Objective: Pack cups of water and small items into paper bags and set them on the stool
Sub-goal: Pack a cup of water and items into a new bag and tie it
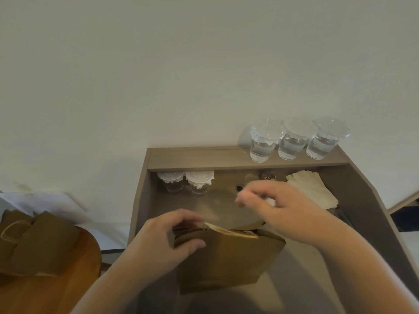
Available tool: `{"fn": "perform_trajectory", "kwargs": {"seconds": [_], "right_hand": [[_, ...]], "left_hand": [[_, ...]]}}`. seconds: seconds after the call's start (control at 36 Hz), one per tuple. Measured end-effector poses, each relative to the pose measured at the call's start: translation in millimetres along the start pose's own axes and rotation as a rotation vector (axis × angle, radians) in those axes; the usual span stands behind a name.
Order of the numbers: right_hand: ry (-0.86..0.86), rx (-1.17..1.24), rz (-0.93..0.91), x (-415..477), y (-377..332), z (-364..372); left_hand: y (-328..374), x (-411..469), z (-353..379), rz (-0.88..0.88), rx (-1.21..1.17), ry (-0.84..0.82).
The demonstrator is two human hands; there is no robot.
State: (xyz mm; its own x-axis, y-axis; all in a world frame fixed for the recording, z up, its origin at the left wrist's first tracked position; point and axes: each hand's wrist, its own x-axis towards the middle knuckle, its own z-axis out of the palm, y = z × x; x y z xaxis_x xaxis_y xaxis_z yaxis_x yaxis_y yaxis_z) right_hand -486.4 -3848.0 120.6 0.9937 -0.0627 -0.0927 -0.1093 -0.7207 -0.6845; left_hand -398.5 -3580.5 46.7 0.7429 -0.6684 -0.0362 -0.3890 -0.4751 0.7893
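Fingers (190, 218) are all at work well clear of the stool (68, 288), which sits at nine o'clock from the paper bag (226, 261) with other brown bags (38, 243) lying on it. The left hand (167, 243) clamps the bag's mouth from the nine o'clock side, fingers curled over the rim and thumb on the near panel. The bag itself is held at the near edge of the bench (367, 200), its mouth barely parted. At two o'clock, just beside it, hovers the right hand (278, 205), fingers bent inward and blurred, so I cannot tell whether they pinch anything. Best play, I'd say, is to spread that mouth wide and square the base before loading. Two lidded cups (186, 182) wait at eleven o'clock, three cups of water (294, 141) at one, and napkins (310, 186) at two.
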Motion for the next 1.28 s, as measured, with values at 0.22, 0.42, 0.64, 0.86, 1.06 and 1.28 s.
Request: {"fn": "perform_trajectory", "kwargs": {"seconds": [0.22,0.42,0.64,0.86,1.06,1.28], "right_hand": [[-0.087,0.097,0.077,-32.1,64.3,20.3],[-0.063,0.191,0.100,-29.6,74.6,26.4],[0.274,0.171,0.082,-49.1,90.0,42.7],[0.139,0.381,0.120,-47.9,87.4,65.7],[0.216,0.324,0.004,-40.6,104.1,59.2],[0.086,0.434,-0.091,-24.5,105.6,52.8]], "left_hand": [[-12.3,-3.4,14.6,-0.142,-0.258,0.059],[-13.2,-2.2,23.3,-0.183,-0.341,0.113],[-16.2,-4.8,27.8,-0.195,-0.336,0.184],[-4.7,-4.7,33.8,-0.161,-0.347,0.159],[1.8,-3.5,34.0,-0.166,-0.380,0.131],[-1.0,-2.2,30.2,-0.163,-0.344,0.092]]}}
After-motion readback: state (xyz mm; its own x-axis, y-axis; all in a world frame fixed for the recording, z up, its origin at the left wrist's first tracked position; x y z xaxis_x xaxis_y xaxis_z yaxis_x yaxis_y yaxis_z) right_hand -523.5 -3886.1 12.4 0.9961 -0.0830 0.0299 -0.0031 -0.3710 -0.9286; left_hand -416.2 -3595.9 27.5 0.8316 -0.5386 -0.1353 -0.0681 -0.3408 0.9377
